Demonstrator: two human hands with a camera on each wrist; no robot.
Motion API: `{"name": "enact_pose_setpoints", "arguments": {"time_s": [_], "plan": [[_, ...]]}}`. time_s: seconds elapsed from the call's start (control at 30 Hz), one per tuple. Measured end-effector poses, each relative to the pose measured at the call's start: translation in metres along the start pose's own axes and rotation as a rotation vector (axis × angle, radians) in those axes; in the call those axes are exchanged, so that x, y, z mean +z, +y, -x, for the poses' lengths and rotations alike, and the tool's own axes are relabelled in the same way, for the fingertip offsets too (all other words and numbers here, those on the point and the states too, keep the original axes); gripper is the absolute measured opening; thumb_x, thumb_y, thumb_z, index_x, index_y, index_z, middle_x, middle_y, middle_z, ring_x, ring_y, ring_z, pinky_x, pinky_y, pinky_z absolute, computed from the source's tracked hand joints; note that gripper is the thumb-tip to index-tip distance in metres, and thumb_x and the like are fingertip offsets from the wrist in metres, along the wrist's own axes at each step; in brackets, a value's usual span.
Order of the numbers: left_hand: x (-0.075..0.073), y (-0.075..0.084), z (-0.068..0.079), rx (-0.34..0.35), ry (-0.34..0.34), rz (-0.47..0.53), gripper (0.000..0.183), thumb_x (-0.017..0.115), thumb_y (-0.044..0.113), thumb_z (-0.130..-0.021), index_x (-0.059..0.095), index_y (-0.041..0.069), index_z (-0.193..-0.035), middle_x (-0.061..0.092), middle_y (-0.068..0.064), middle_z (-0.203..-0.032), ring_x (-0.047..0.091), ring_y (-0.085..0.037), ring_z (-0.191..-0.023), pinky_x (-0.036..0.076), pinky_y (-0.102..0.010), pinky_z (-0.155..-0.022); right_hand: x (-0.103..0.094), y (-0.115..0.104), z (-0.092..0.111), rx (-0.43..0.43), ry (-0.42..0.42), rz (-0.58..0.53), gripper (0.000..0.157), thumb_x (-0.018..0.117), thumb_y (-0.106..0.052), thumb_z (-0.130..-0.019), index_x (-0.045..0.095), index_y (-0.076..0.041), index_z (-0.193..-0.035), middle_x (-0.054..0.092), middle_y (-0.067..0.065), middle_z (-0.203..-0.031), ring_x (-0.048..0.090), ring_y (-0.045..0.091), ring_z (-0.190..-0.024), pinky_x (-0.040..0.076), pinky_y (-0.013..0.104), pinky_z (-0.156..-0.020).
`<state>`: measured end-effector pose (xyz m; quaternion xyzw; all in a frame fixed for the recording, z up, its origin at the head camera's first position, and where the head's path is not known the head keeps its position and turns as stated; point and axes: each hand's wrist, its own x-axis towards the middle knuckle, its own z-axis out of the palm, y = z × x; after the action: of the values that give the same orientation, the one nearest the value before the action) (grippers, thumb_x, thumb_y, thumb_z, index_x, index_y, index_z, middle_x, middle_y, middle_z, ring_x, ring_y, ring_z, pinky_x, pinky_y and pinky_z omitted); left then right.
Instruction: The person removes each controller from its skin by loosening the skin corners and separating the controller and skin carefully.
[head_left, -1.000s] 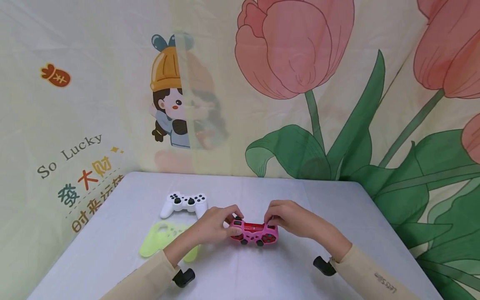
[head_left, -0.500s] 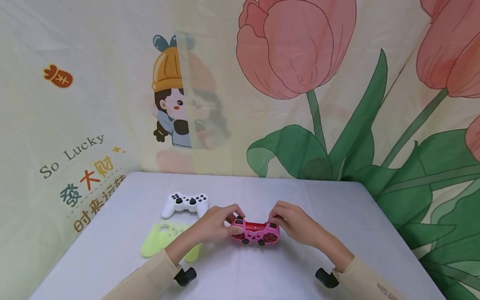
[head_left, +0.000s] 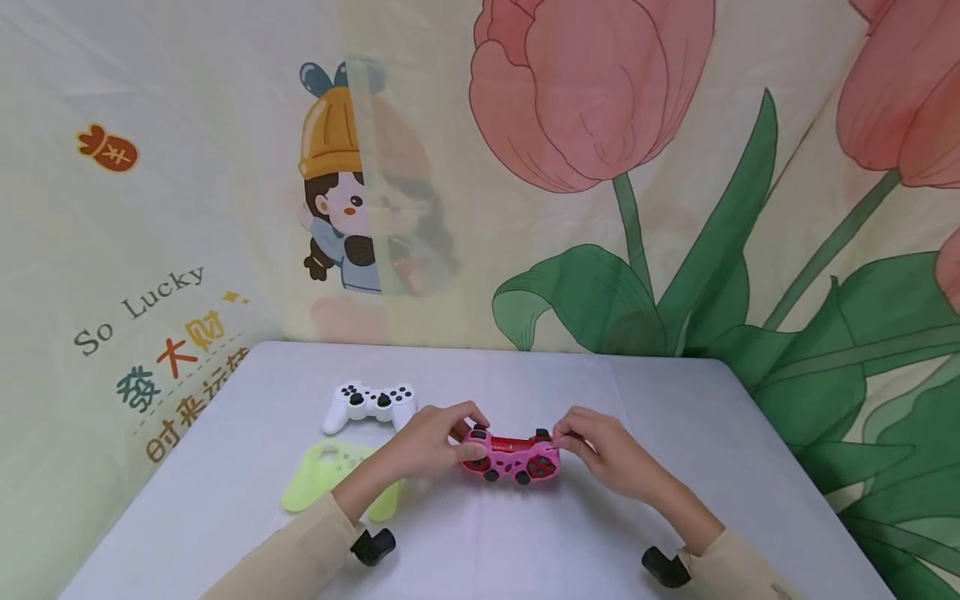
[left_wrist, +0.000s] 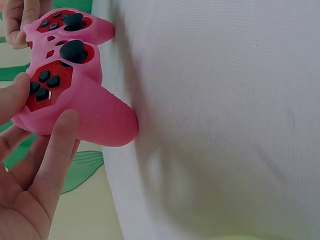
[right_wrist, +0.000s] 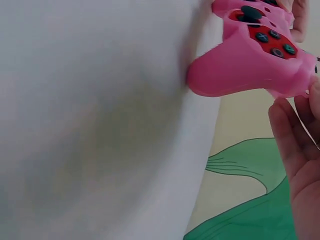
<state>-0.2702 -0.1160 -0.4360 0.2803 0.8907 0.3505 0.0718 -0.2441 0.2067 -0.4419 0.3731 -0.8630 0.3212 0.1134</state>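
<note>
A red game controller (head_left: 510, 446) in a pink silicone cover (left_wrist: 107, 115) stands tilted at mid-table, its grips touching the tabletop. My left hand (head_left: 429, 442) holds its left end, with the thumb (left_wrist: 14, 97) on the face beside the direction buttons and fingers behind. At the other end my right hand (head_left: 611, 454) pinches the rim of the pink silicone cover near the shoulder buttons. In the right wrist view, the cover (right_wrist: 235, 70) is pulled out a little at that corner, and the fingertips partly leave the frame.
A white game controller (head_left: 371, 404) lies at the back left of the white table (head_left: 660, 408). In front of it is a yellow-green silicone cover (head_left: 318, 479), partly behind the left forearm. A printed cloth (head_left: 420, 325) hangs behind the table.
My right hand has shifted outward to the right, from the top of the controller to its right corner, pulling at the cover's rim. The left hand keeps its hold.
</note>
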Motion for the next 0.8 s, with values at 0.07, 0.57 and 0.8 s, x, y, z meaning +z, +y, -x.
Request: {"name": "enact_pose_setpoints", "arguments": {"time_s": [0.07, 0.57, 0.8], "plan": [[-0.001, 0.000, -0.001, 0.002, -0.002, 0.010, 0.033, 0.080, 0.039, -0.096, 0.068, 0.027, -0.123, 0.076, 0.008, -0.100, 0.068, -0.013, -0.097, 0.053, -0.041, -0.086, 0.001, 0.004, 0.006, 0.002, 0.005, -0.004, 0.021, 0.072, 0.002, -0.097, 0.068, -0.018, -0.100, 0.063, -0.010, -0.092, 0.058, 0.004, -0.086, 0.056, 0.023, -0.074], [0.004, -0.011, -0.008, 0.029, 0.017, 0.026, 0.033, 0.078, 0.036, -0.098, 0.068, 0.023, -0.127, 0.075, 0.007, -0.097, 0.068, -0.012, -0.092, 0.054, -0.039, -0.082, 0.021, 0.010, 0.016, 0.047, 0.157, -0.049, 0.030, 0.079, 0.006, -0.091, 0.073, -0.019, -0.109, 0.069, -0.011, -0.105, 0.069, 0.008, -0.093, 0.062, 0.026, -0.080], [0.002, -0.009, -0.011, 0.007, 0.028, 0.039, 0.033, 0.078, 0.036, -0.098, 0.068, 0.027, -0.128, 0.075, 0.006, -0.099, 0.069, -0.013, -0.095, 0.055, -0.039, -0.083, 0.017, 0.012, 0.016, 0.056, 0.118, -0.111, 0.045, 0.078, 0.013, -0.087, 0.072, -0.018, -0.119, 0.071, -0.006, -0.117, 0.071, 0.012, -0.102, 0.064, 0.033, -0.081]]}}
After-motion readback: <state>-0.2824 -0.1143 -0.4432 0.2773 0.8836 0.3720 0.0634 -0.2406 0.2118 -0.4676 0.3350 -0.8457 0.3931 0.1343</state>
